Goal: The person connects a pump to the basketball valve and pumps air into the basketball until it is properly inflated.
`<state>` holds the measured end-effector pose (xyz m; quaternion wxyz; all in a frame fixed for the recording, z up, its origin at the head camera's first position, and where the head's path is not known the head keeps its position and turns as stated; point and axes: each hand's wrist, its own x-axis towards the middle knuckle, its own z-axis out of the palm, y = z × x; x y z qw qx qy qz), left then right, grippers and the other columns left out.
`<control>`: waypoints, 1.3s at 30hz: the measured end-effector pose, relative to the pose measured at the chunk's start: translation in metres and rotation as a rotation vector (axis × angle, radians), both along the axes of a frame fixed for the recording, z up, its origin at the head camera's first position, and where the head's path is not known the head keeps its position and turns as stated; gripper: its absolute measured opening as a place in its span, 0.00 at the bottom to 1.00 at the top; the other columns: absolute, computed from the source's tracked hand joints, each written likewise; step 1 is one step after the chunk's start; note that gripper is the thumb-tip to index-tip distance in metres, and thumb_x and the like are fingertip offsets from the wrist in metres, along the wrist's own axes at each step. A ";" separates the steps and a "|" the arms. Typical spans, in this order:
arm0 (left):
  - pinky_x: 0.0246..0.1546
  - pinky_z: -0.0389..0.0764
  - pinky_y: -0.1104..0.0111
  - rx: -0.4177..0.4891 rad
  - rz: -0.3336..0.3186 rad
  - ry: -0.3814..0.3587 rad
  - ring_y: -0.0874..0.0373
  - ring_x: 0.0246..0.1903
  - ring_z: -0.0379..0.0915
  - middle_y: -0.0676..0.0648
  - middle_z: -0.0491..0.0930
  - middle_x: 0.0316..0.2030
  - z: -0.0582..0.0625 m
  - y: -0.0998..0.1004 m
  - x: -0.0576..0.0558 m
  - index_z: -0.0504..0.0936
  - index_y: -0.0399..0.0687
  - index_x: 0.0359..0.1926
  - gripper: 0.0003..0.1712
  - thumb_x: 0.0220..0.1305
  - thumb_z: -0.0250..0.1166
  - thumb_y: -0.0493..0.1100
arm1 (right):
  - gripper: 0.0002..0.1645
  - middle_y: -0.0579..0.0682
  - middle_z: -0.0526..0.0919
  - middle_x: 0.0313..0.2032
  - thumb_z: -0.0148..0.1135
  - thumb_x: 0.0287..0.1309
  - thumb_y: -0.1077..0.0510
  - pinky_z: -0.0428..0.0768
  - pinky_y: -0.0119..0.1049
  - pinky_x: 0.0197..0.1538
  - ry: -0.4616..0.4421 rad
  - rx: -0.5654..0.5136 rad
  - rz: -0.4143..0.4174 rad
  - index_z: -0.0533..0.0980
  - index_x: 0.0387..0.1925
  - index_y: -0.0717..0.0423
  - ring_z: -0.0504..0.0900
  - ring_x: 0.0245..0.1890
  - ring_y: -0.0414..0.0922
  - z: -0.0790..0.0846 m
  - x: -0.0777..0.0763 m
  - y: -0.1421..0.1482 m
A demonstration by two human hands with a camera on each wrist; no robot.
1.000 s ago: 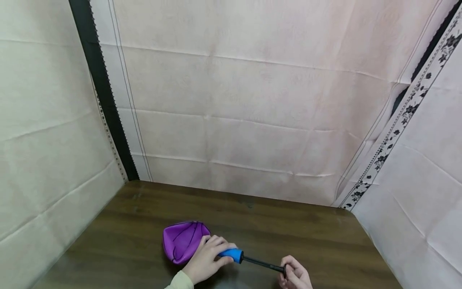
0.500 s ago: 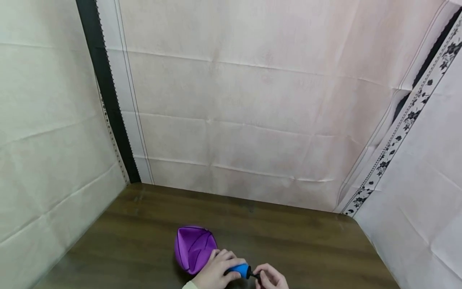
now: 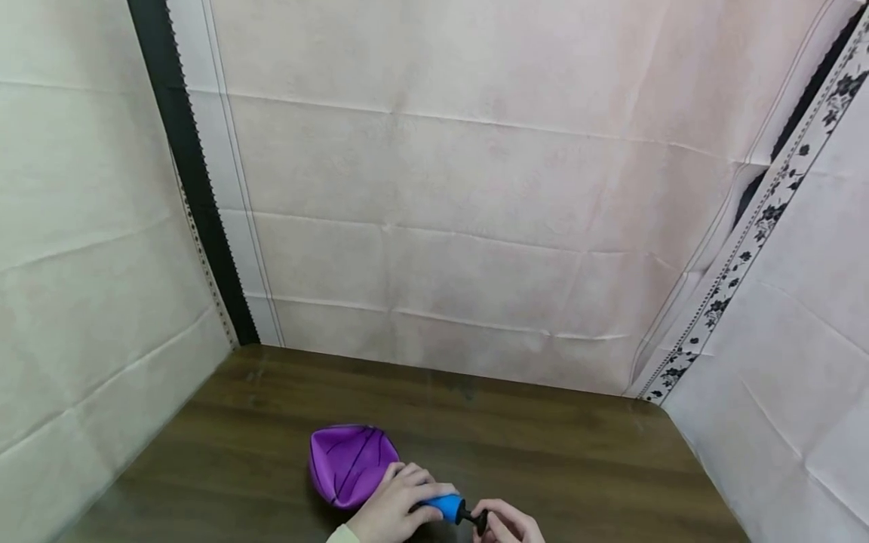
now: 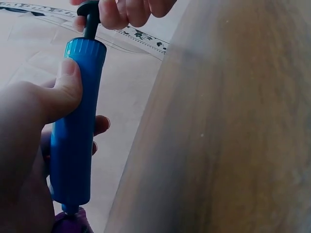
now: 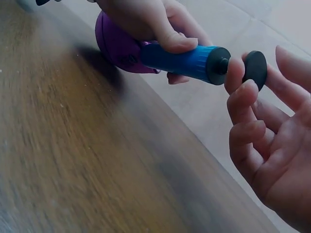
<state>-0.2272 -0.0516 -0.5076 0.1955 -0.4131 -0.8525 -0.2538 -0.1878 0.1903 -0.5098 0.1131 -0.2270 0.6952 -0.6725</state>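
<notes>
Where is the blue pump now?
In the head view, the blue pump is at bottom centre, gripped by the left hand, between the purple ball and the right hand.

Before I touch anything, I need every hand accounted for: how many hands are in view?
2: the left hand grips the pump's blue barrel, and the right hand holds its black handle. No other hand shows.

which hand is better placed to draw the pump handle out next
Right, probably: the right hand is curled at the black handle, while the left hand grips the blue pump by its barrel, against the purple ball.
</notes>
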 end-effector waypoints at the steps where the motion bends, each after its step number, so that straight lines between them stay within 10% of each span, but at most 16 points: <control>1: 0.43 0.63 0.64 0.000 -0.001 0.001 0.70 0.39 0.67 0.65 0.75 0.34 0.001 0.000 0.000 0.70 0.75 0.53 0.19 0.60 0.51 0.59 | 0.17 0.41 0.79 0.28 0.38 0.67 0.59 0.79 0.31 0.33 0.004 -0.006 0.013 0.70 0.46 0.64 0.79 0.27 0.34 0.001 0.000 0.001; 8: 0.45 0.61 0.63 -0.021 0.065 -0.009 0.69 0.40 0.65 0.65 0.74 0.35 0.012 -0.006 -0.002 0.68 0.77 0.54 0.19 0.61 0.48 0.60 | 0.19 0.54 0.76 0.22 0.31 0.69 0.61 0.66 0.36 0.15 0.214 -0.205 0.087 0.72 0.42 0.59 0.68 0.16 0.39 0.010 0.000 0.023; 13: 0.46 0.59 0.60 -0.017 0.117 -0.051 0.68 0.40 0.65 0.64 0.74 0.36 0.019 -0.013 -0.004 0.69 0.77 0.53 0.19 0.61 0.48 0.61 | 0.29 0.59 0.71 0.21 0.17 0.67 0.67 0.51 0.43 0.16 0.241 -0.439 0.224 0.70 0.44 0.64 0.56 0.16 0.53 0.016 -0.002 0.043; 22: 0.47 0.58 0.57 0.002 0.173 -0.035 0.66 0.41 0.65 0.64 0.74 0.36 0.019 -0.012 -0.007 0.70 0.77 0.53 0.19 0.60 0.48 0.61 | 0.20 0.61 0.59 0.21 0.23 0.66 0.69 0.47 0.42 0.18 0.185 -0.615 0.400 0.63 0.49 0.64 0.53 0.17 0.51 0.017 -0.009 0.022; 29: 0.48 0.59 0.54 0.013 0.168 -0.046 0.63 0.42 0.67 0.61 0.74 0.37 0.018 -0.001 -0.001 0.70 0.76 0.53 0.19 0.59 0.52 0.59 | 0.14 0.42 0.77 0.33 0.31 0.68 0.63 0.60 0.28 0.16 0.036 -0.424 0.231 0.61 0.50 0.55 0.76 0.26 0.35 0.005 -0.008 -0.008; 39: 0.46 0.56 0.56 -0.012 0.091 -0.058 0.67 0.41 0.64 0.63 0.73 0.37 0.007 -0.001 0.006 0.70 0.76 0.54 0.20 0.59 0.51 0.59 | 0.13 0.41 0.77 0.32 0.37 0.68 0.57 0.71 0.23 0.27 -0.066 -0.225 0.146 0.64 0.49 0.55 0.75 0.25 0.33 -0.006 -0.003 -0.016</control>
